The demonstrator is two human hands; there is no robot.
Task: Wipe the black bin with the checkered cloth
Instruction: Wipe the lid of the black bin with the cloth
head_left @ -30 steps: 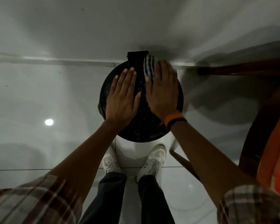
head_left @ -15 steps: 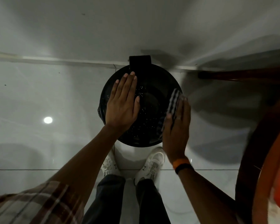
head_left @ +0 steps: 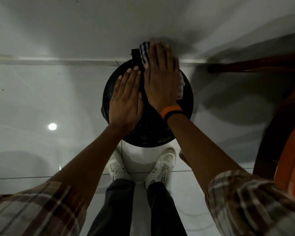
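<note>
A round black bin (head_left: 186, 106) stands on the floor against the white wall, seen from above, its lid speckled with small drops. My left hand (head_left: 125, 99) lies flat on the left half of the lid, fingers together, holding nothing. My right hand (head_left: 162, 79) presses the checkered cloth (head_left: 144, 50) flat onto the far right part of the lid, near the black hinge tab (head_left: 135, 55). The cloth shows past my fingertips and at the right edge of my palm; the rest is hidden under the hand.
My two white shoes (head_left: 162, 166) stand on the glossy white tiles just in front of the bin. A dark wooden chair with an orange seat (head_left: 293, 150) sits close on the right, and its rail (head_left: 255, 65) reaches toward the bin.
My right hand has swept the cloth from the lid's near right edge up to its far side by the hinge. My left hand has stayed flat on the lid.
</note>
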